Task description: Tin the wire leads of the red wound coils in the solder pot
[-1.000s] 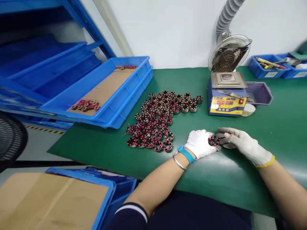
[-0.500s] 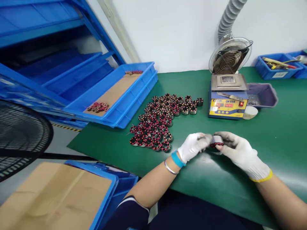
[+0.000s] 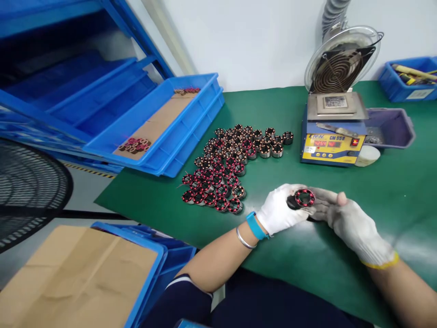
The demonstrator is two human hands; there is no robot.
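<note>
My left hand (image 3: 282, 206), in a white glove, is closed around a motor stator (image 3: 305, 198), a ring with red windings turned up toward the camera. A dark piece shows at the ring's left side; whether it belongs to the stator I cannot tell. My right hand (image 3: 344, 214), also gloved, has its fingers stretched out at the stator's right side and its thumb raised. Its fingertips are partly hidden behind the ring. Left of my hands, a group of several stators (image 3: 221, 190) with red or copper-coloured windings stands on the green table (image 3: 273, 284).
A solder pot (image 3: 332, 148) with a lit display stands behind my hands, a purple bin (image 3: 403, 132) beside it. At the left are a blue crate (image 3: 191, 132) holding several stators, a black fan (image 3: 30, 196) and a cardboard-covered crate (image 3: 78, 273). A blue tool bin (image 3: 406, 91) stands back right.
The stator has turned so its red ring faces up, and my left hand now holds it. My right hand has let go and spread its fingers. The view has shifted slightly.
</note>
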